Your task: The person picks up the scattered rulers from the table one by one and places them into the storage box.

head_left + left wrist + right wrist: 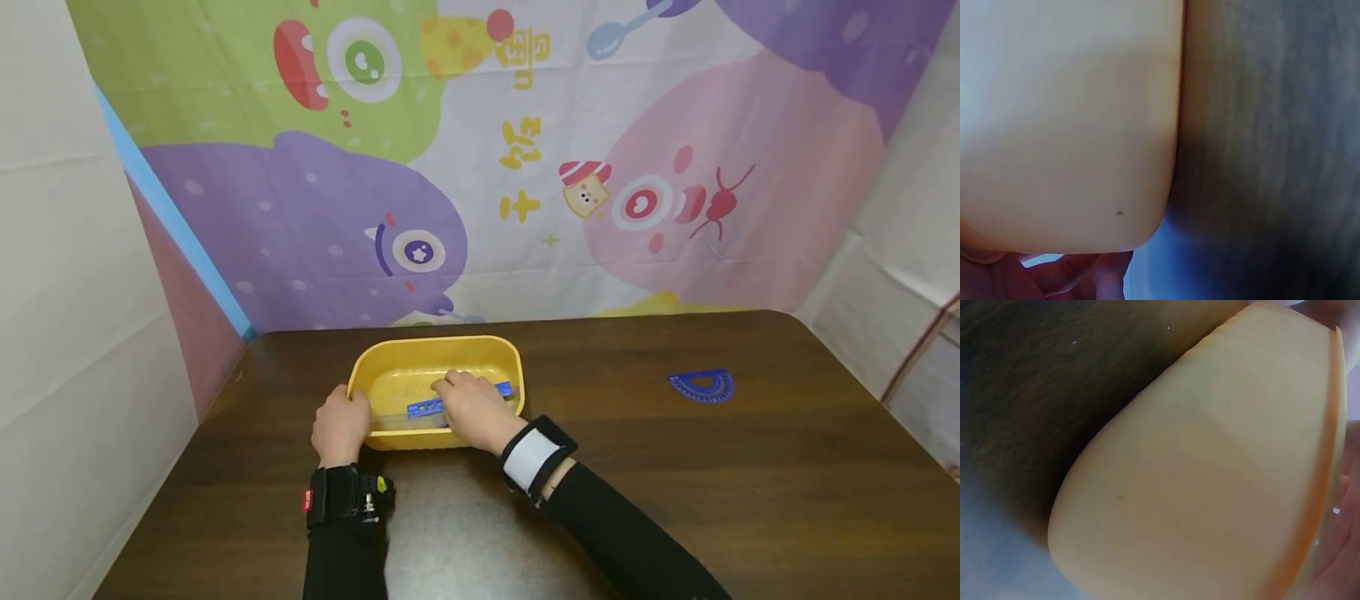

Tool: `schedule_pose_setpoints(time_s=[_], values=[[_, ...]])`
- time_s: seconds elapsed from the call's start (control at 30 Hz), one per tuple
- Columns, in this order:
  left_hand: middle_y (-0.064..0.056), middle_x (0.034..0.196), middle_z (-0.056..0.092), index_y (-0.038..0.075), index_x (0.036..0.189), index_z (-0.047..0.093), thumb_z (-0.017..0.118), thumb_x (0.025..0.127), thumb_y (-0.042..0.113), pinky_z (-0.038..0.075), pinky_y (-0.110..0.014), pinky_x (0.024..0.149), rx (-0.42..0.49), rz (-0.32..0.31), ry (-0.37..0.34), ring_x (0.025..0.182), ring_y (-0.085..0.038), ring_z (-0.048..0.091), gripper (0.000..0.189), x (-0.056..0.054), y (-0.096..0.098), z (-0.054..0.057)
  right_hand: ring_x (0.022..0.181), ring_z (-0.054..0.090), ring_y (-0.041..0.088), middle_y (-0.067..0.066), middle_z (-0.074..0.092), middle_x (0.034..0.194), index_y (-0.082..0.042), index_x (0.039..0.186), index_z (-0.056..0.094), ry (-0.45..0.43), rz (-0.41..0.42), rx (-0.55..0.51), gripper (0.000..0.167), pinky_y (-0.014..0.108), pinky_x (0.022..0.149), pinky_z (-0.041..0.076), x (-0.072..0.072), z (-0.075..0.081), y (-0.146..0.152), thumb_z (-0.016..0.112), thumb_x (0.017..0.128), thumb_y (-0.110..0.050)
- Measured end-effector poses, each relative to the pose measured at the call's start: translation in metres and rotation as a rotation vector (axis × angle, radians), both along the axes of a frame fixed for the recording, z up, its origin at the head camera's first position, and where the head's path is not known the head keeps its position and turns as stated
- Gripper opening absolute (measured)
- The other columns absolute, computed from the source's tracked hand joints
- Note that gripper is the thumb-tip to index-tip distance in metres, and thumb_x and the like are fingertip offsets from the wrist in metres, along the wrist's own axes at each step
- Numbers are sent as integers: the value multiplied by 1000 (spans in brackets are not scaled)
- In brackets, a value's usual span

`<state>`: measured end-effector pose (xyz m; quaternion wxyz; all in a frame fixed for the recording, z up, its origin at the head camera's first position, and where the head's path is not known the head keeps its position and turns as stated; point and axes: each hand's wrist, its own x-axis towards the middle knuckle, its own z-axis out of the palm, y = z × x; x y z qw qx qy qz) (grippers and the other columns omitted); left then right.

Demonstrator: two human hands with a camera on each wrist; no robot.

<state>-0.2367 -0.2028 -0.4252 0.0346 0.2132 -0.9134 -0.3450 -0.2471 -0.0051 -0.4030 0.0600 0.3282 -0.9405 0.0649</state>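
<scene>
A yellow plastic basin (408, 354) sits toward the back of the table. My left hand (341, 425) grips its left end at the rim; in the left wrist view fingers (1110, 275) show beyond the basin's wall (1072, 156). My right hand (476, 408) reaches over the near rim into the basin, bent across the middle of a blue ruler (425, 407) with cut-out shapes. Its fingertips are mostly hidden, so I cannot tell whether they pinch the ruler. A clear strip (390, 422) lies along the basin's near side. The basin's outer wall (1197, 456) fills the right wrist view.
A blue protractor (702, 386) lies flat on the dark wooden table (637, 500), well to the right of the basin. Behind the table's back edge hangs a cartoon-printed cloth (517, 275). White cloth walls (75, 333) stand at both sides.
</scene>
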Motion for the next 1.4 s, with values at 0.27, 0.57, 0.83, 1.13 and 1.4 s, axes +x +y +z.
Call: schedule_pose_setpoints(time_s=[0.27, 0.57, 0.83, 1.13, 1.4], values=[[-24, 109, 55, 1, 120, 47, 26, 94, 25, 39, -52, 75, -3, 9, -6, 91, -39, 52, 41, -1, 1, 0, 95, 58, 17, 4, 60, 104, -10, 115, 60, 103, -36, -141, 29, 34, 79, 48, -3, 1, 27, 57, 86, -14], [-24, 108, 55, 1, 120, 47, 26, 94, 26, 40, -51, 74, -9, 10, -15, 91, -38, 52, 42, -1, 0, -2, 90, 60, 19, 4, 62, 98, -9, 105, 65, 182, -171, -338, 22, 35, 79, 47, -11, 0, 73, 61, 84, -13], [-25, 111, 54, 1, 121, 46, 26, 94, 26, 40, -52, 74, -17, 5, -17, 94, -40, 53, 42, -1, 1, -1, 91, 58, 22, 5, 61, 98, -10, 104, 64, 216, -297, -403, 22, 39, 79, 45, -13, -11, 112, 61, 83, -15], [-24, 111, 54, 1, 121, 46, 26, 94, 26, 40, -52, 75, -19, 12, -8, 93, -40, 53, 42, -1, 2, 0, 98, 56, 29, 11, 59, 105, -6, 112, 60, 132, -418, -411, 30, 45, 82, 41, -9, -18, 152, 60, 85, -19], [-25, 112, 54, 1, 123, 46, 26, 94, 26, 40, -51, 74, -14, 8, -9, 92, -39, 53, 43, -1, 3, -3, 99, 54, 37, 19, 56, 110, -2, 119, 54, 126, -515, -395, 41, 50, 80, 41, -5, -24, 185, 61, 84, -22]])
